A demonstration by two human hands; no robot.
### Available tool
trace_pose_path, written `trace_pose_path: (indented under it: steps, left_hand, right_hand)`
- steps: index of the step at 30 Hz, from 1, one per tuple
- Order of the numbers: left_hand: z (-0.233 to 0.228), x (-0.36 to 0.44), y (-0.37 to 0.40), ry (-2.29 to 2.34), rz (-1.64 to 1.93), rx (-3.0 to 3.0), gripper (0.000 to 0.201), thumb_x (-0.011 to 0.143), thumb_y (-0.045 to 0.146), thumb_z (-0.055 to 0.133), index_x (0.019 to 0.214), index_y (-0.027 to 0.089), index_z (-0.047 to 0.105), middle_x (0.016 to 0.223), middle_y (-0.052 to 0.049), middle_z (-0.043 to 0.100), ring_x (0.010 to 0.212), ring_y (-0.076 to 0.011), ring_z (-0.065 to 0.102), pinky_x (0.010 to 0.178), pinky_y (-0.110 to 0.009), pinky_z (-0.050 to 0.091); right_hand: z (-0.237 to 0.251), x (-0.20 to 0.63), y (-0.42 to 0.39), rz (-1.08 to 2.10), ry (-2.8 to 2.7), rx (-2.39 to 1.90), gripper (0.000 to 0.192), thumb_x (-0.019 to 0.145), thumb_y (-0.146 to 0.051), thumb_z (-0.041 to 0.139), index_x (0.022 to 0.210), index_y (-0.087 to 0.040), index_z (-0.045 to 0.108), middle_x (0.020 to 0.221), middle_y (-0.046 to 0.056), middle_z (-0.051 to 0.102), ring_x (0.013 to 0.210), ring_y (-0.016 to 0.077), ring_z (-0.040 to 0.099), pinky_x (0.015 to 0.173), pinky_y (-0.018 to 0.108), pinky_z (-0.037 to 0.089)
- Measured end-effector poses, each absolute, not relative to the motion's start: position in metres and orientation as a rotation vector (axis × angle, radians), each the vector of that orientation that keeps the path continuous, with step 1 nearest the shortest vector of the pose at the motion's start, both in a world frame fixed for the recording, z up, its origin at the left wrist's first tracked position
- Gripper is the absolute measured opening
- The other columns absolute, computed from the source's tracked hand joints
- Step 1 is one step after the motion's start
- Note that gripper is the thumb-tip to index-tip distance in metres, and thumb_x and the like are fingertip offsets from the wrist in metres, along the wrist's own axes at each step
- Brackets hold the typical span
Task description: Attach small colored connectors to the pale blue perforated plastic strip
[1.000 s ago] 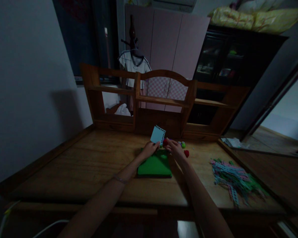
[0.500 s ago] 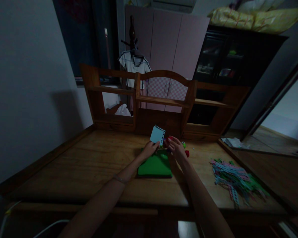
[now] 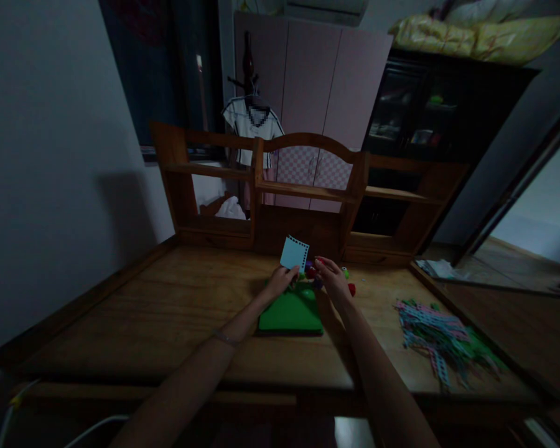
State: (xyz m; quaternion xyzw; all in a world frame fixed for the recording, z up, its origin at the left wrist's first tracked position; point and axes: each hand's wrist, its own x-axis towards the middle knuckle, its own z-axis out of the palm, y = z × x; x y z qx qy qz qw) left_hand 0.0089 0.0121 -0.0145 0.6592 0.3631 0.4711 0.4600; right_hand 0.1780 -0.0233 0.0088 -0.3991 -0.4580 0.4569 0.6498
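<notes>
Pinched in my left hand (image 3: 284, 280) is a light-blue square sheet (image 3: 294, 254) with dark punched holes along its top and right edges. It stands upright above the far end of a flat green block (image 3: 290, 316) on the desk. Just to the right, my right hand (image 3: 330, 277) has its fingertips closed on a small red piece (image 3: 320, 260), mostly covered by the fingers. Red, purple and green small round pieces (image 3: 310, 272) sit between the hands; some are partly hidden. A red ball (image 3: 351, 289) lies beside my right wrist.
A heap of pink, blue and green perforated strips (image 3: 441, 336) lies on the right of the wooden desk (image 3: 168, 317). A wooden shelf unit (image 3: 303, 190) stands along the desk's back edge. A wall (image 3: 65, 186) borders the left side.
The sheet has shifted very slightly left. My right hand's fingers have moved a little, and more of the red and purple pieces now shows between the hands.
</notes>
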Motion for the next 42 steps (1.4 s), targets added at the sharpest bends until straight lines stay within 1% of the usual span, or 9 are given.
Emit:
trace_pose_path:
  steps: [3,6,9,12,17,26,29,33,42]
  left_hand:
    - [-0.013,0.010,0.013,0.861,1.218,1.514,0.039,0.074,0.051,0.052,0.068,0.013,0.057,0.062,-0.002,0.056,0.051,-0.0109,0.051,0.048,-0.022,0.039]
    - [-0.012,0.009,0.015,0.836,1.259,1.368,0.040,0.070,0.052,0.057,0.060,0.014,0.053,0.052,0.001,0.049,0.045,-0.0097,0.046,0.046,-0.023,0.039]
    - [-0.012,0.006,0.020,0.804,1.270,1.244,0.042,0.067,0.052,0.060,0.053,0.015,0.045,0.045,0.004,0.042,0.040,-0.0077,0.041,0.046,-0.023,0.039]
    - [-0.012,0.002,0.023,0.744,1.306,1.189,0.039,0.066,0.050,0.062,0.057,0.014,0.048,0.051,0.001,0.049,0.044,-0.0082,0.045,0.049,-0.023,0.041]
    - [-0.008,-0.001,0.019,0.762,1.322,1.147,0.040,0.067,0.051,0.061,0.078,0.012,0.059,0.069,-0.006,0.061,0.057,-0.0118,0.055,0.056,-0.024,0.045]
    - [-0.001,0.004,0.010,0.784,1.171,1.338,0.046,0.070,0.058,0.053,0.064,0.012,0.057,0.057,-0.002,0.052,0.050,-0.0092,0.049,0.052,-0.022,0.043]
    - [-0.001,0.005,0.009,0.786,1.125,1.385,0.045,0.071,0.057,0.052,0.060,0.013,0.055,0.055,-0.001,0.051,0.047,-0.0089,0.047,0.051,-0.022,0.043]
    - [0.002,0.004,0.005,0.733,1.091,1.432,0.045,0.073,0.054,0.051,0.059,0.012,0.055,0.056,-0.002,0.052,0.049,-0.0094,0.048,0.051,-0.023,0.044]
    - [0.000,0.005,0.005,0.752,1.044,1.501,0.043,0.074,0.052,0.050,0.056,0.013,0.055,0.053,-0.002,0.050,0.048,-0.0094,0.047,0.051,-0.022,0.042]
  right_hand:
    - [0.011,0.176,-0.022,1.103,-0.942,-0.892,0.037,0.064,-0.043,0.072,0.089,-0.019,0.059,0.083,0.004,0.065,0.071,0.0155,0.065,0.066,0.027,0.053]
    - [0.012,0.176,-0.022,1.137,-0.870,-0.882,0.038,0.063,-0.048,0.071,0.081,-0.018,0.057,0.077,0.004,0.065,0.067,0.0159,0.064,0.063,0.027,0.053]
    - [0.013,0.180,-0.022,1.103,-0.902,-0.951,0.041,0.063,-0.051,0.070,0.083,-0.017,0.059,0.075,0.004,0.065,0.056,0.0121,0.060,0.050,0.021,0.049]
    - [0.013,0.181,-0.025,1.067,-0.978,-1.010,0.040,0.065,-0.050,0.068,0.085,-0.016,0.063,0.074,0.004,0.065,0.052,0.0094,0.057,0.043,0.018,0.043]
    - [0.019,0.177,-0.034,1.110,-1.005,-0.900,0.034,0.066,-0.040,0.070,0.095,-0.022,0.065,0.093,0.005,0.066,0.078,0.0158,0.063,0.060,0.022,0.050]
    - [0.015,0.178,-0.031,1.178,-0.984,-0.731,0.041,0.064,-0.033,0.074,0.101,-0.022,0.060,0.096,0.004,0.066,0.089,0.0194,0.063,0.081,0.031,0.051]
    - [0.013,0.180,-0.025,1.188,-0.907,-0.754,0.035,0.065,-0.038,0.072,0.092,-0.021,0.060,0.094,0.005,0.066,0.088,0.0187,0.063,0.077,0.030,0.053]
    - [0.011,0.184,-0.020,1.241,-0.818,-0.855,0.035,0.066,-0.051,0.068,0.077,-0.021,0.056,0.074,0.005,0.065,0.068,0.0173,0.064,0.060,0.028,0.054]
    - [0.009,0.178,-0.018,1.312,-0.963,-0.952,0.047,0.068,-0.065,0.057,0.065,-0.018,0.053,0.053,0.001,0.057,0.042,0.0106,0.049,0.040,0.022,0.038]
